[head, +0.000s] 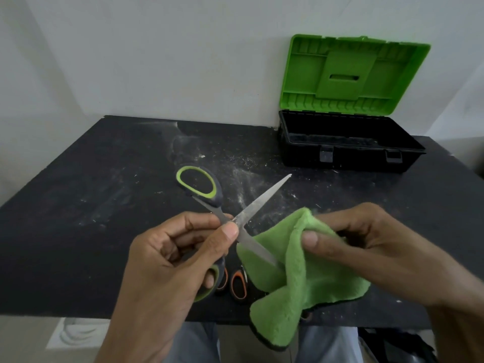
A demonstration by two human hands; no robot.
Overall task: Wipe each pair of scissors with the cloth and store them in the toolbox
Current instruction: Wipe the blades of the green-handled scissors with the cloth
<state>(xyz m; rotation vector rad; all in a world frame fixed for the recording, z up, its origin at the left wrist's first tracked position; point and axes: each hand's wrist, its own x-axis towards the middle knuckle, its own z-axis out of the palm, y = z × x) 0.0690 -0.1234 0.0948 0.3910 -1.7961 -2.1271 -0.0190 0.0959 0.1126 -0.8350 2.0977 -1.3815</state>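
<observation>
My left hand (167,260) grips a pair of green-and-grey scissors (262,203) spread wide open, thumb and fingers pinching near the pivot, one loop handle (197,181) sticking up and away. My right hand (366,244) pinches a green cloth (296,289), which folds around the tip of the lower blade. A second pair with orange-and-black handles (238,284) lies on the table under my hands, its blades hidden by the cloth. The toolbox (351,142) stands open at the back right, black base and raised green lid (351,74).
The black table (91,205) is dusty with white specks in the middle. A white wall runs behind it. The table's front edge lies just below my hands, with my knees under it.
</observation>
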